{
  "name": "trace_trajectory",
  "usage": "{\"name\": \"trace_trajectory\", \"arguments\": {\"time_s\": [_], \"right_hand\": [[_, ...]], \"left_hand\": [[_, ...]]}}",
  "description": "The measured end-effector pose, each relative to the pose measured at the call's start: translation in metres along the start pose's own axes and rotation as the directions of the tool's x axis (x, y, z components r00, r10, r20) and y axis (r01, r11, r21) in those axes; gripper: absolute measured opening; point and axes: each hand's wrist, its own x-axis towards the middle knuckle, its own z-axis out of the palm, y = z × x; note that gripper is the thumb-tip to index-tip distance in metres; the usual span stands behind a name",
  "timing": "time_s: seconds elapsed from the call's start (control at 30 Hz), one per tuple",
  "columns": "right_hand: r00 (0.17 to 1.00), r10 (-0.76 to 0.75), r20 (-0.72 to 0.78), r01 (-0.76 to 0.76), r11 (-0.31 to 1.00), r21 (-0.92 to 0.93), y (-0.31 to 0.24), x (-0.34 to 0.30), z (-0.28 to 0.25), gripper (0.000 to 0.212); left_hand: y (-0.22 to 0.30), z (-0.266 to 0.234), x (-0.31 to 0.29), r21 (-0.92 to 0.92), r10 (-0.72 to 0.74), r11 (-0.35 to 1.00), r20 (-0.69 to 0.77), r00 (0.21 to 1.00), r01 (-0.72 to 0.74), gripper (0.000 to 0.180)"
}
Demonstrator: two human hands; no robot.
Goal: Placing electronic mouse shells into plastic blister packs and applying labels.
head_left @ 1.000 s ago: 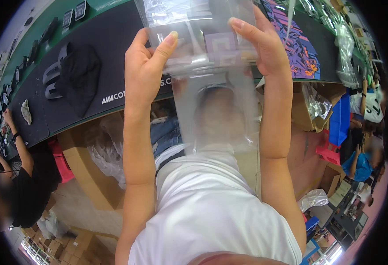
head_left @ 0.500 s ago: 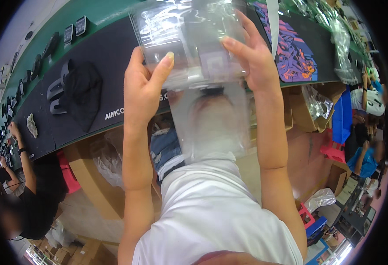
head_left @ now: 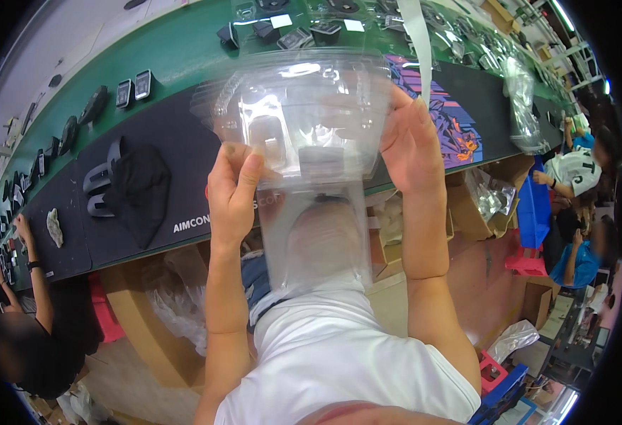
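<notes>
A clear plastic clamshell package (head_left: 307, 120) is held up in front of my chest, over the table's near edge. My left hand (head_left: 234, 188) grips its lower left corner, thumb on the front and fingers curled behind. At the right edge is my right hand (head_left: 413, 145), its fingers partly hidden behind the plastic and its thumb raised off the front. A clear lower panel (head_left: 316, 241) hangs beneath the package toward my white shirt. Glare and motion blur hide whether anything lies inside the package.
A black mat (head_left: 190, 170) covers the near table edge, with a black cloth pouch (head_left: 141, 191) on it. Several small devices (head_left: 143, 83) line the green tabletop (head_left: 176, 42). A patterned mat (head_left: 452, 127) and plastic bags (head_left: 523, 106) lie rightward. Co-workers sit at both sides.
The package and both hands have come lower and nearer to me. My right thumb has lifted off the plastic's front. More of the far tabletop shows.
</notes>
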Motion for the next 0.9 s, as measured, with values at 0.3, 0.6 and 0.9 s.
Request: {"name": "trace_trajectory", "arguments": {"time_s": [0.3,0.6,0.9], "right_hand": [[0.972,0.209,0.109,-0.195,0.973,-0.124,-0.034,0.027,-0.008,0.063],[0.983,0.063,0.174,0.017,0.906,-0.423,-0.05,-0.004,0.02,0.117],[0.979,0.205,0.012,-0.19,0.924,-0.332,-0.033,-0.004,0.016,0.075]], "left_hand": [[-0.005,-0.007,-0.003,0.036,0.059,0.997,0.1,0.993,-0.063,0.026],[-0.014,-0.011,-0.009,0.18,0.216,0.959,0.039,0.976,-0.219,0.028],[-0.036,-0.033,-0.015,0.138,0.443,0.849,0.34,0.83,-0.51,0.068]]}}
